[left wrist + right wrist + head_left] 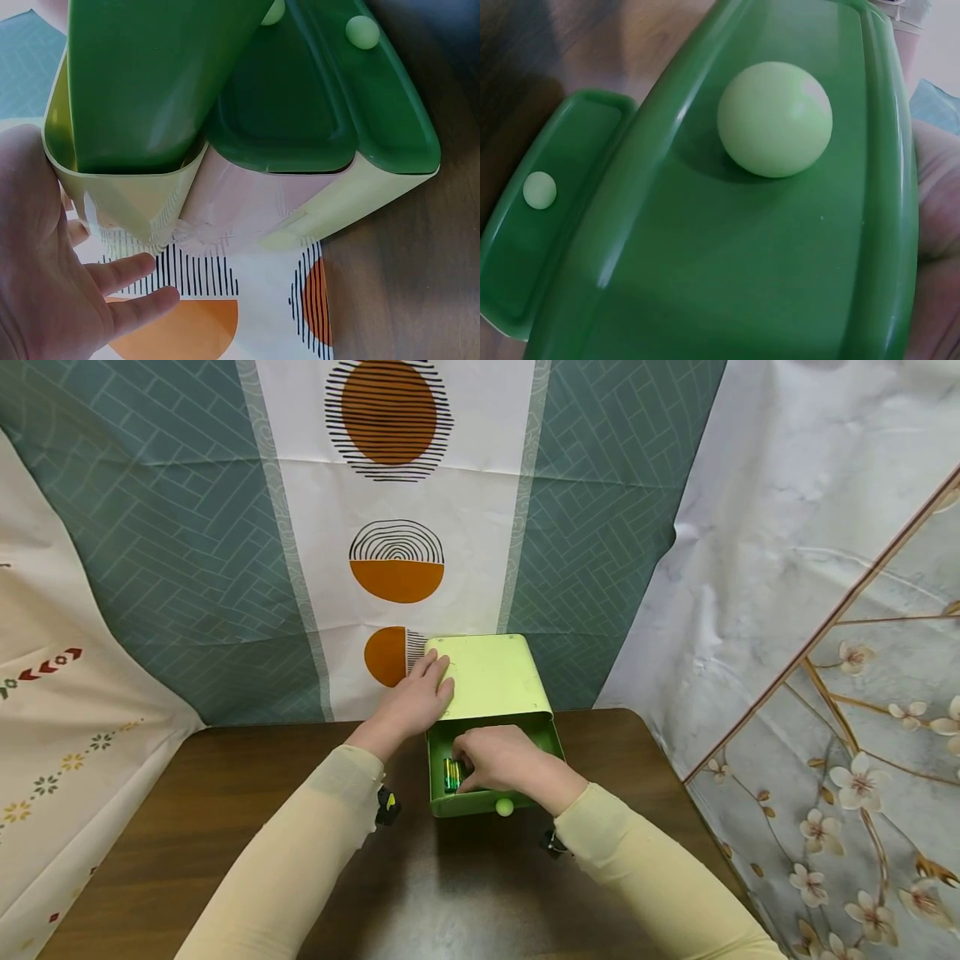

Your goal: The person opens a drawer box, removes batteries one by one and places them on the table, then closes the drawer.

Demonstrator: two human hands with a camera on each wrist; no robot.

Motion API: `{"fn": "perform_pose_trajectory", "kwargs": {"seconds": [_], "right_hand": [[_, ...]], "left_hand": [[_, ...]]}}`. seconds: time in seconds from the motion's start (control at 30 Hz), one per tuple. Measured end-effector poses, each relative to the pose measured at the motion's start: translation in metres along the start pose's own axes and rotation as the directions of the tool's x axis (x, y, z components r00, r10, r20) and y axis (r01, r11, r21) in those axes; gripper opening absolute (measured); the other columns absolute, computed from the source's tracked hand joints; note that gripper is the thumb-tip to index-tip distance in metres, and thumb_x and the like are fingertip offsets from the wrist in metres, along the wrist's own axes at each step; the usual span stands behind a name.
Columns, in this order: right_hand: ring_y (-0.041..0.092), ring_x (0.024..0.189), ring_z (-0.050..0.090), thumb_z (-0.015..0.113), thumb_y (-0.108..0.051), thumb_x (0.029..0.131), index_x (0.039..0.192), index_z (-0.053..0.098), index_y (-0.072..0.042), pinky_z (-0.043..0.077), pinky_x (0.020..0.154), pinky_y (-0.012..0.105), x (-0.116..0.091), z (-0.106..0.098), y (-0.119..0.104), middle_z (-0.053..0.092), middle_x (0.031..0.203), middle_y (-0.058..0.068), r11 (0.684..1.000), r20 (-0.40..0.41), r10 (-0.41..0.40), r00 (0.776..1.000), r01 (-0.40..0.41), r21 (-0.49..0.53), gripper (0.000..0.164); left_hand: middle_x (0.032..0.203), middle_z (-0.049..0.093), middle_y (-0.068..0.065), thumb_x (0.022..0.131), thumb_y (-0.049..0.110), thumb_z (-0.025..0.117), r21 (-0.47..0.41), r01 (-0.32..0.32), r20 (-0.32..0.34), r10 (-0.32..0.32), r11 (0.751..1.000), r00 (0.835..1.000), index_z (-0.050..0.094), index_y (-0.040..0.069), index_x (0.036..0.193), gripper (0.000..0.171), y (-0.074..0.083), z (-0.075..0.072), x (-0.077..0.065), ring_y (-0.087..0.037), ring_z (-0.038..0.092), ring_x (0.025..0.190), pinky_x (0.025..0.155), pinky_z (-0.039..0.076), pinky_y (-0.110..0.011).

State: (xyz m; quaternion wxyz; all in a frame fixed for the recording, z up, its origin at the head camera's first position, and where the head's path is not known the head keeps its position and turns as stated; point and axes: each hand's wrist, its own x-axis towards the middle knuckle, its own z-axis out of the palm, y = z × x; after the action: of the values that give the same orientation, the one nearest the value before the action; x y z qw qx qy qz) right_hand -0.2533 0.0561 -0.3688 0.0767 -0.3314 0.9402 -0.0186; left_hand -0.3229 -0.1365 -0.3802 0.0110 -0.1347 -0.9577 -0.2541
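Observation:
A small drawer unit (491, 672) with a pale yellow-green top stands toward the back of the table. Its top green drawer (437, 806) is pulled out, a round light-green knob (775, 120) on its front. My left hand (412, 697) rests on the left edge of the unit's top; the left wrist view shows its fingers (146, 311) extended beside the casing. Reaching down into the drawer, my right hand (510, 760) has its thumb and fingers curled round green-and-gold batteries (453, 775) at the drawer's left side. Its palm hides the rest of the drawer's inside.
Below the pulled-out drawer, closed green drawers (401, 97) carry similar knobs (540, 190). The unit stands on a dark wooden table (247, 810). A patterned cloth (405, 502) hangs behind it, and a floral cloth (825, 777) lines the right side.

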Motion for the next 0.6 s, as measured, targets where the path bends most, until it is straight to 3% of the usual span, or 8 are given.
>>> {"fn": "perform_pose_trajectory", "kwargs": {"seconds": [0.6], "right_hand": [[0.006,0.083,0.065,0.092,-0.044,0.092,0.129,0.080,-0.017,0.059,0.082,0.036,-0.0021,0.0005,0.0033,0.067,0.088,-0.014,0.998,0.001,-0.001,1.000,0.001,0.064,0.047]], "left_hand": [[0.186,0.008,-0.006,0.120,0.047,0.030,0.007,0.003,0.005,-0.003,1.000,1.000,0.022,0.019,0.179,0.066,0.0030,-0.0020,-0.0024,-0.039,0.029,0.165,0.125,0.033,-0.065]]}}
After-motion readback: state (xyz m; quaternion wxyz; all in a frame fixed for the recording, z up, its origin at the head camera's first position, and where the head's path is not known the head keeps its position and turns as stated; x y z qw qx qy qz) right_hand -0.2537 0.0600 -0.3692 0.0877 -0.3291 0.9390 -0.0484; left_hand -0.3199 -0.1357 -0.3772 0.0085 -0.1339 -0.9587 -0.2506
